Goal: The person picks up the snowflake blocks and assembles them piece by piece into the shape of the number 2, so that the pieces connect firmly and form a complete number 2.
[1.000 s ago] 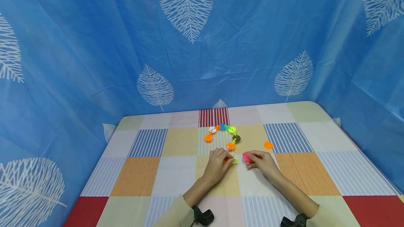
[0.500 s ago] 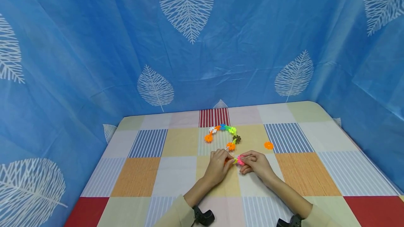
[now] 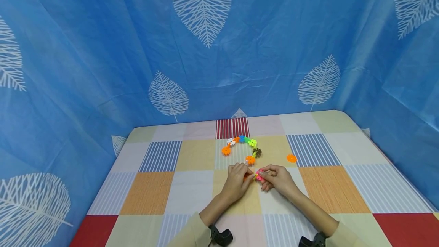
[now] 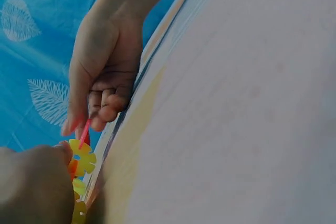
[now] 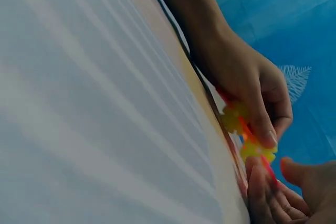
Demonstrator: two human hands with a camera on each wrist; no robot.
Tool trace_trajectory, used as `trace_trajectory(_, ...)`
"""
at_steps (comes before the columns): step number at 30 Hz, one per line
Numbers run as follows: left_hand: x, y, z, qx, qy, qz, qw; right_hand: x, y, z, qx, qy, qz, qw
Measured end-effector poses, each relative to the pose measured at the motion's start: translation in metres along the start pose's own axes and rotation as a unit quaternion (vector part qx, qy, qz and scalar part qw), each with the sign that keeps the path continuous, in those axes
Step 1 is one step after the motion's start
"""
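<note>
My left hand [image 3: 237, 179] pinches a yellow flower-shaped linking disc [image 4: 83, 157] at the end of a short chain, with orange and yellow discs partly hidden behind the fingers. From the other side my right hand [image 3: 278, 179] holds a pink flower-shaped linking disc [image 3: 260, 175] at the yellow disc's edge. In the left wrist view the pink one stands edge-on, crosswise to the yellow one. Both hands are close together, low over the tablecloth. Just behind them lies an arc of linked discs [image 3: 252, 142] in orange, white, blue, green and brown.
A loose orange disc [image 3: 291, 158] lies to the right, behind my right hand. The patchwork tablecloth [image 3: 192, 190] covers the table. Blue leaf-printed curtains [image 3: 240, 56] close off the back and both sides.
My right hand has moved left, bringing the pink disc from a gap away up against the yellow disc. My left hand has stayed nearly in place.
</note>
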State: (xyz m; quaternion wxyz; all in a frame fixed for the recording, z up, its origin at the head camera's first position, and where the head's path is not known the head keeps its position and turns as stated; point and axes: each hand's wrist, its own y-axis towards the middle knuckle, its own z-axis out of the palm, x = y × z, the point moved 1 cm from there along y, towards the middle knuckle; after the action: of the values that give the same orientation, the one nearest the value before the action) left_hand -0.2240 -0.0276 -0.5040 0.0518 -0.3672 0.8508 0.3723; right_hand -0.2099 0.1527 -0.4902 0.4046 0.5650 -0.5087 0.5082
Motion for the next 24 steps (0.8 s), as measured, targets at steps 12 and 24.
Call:
trace_trajectory(12, -0.007, 0.008, -0.002, -0.016, 0.117, 0.075, 0.9902, -0.01, 0.006, -0.079, -0.197, -0.413, -0.153, 0.876)
trace_trajectory(24, -0.012, 0.012, 0.007, 0.042, 0.144, 0.094, 0.9842, -0.017, 0.012, -0.083, -0.115, -0.318, -0.163, 0.927)
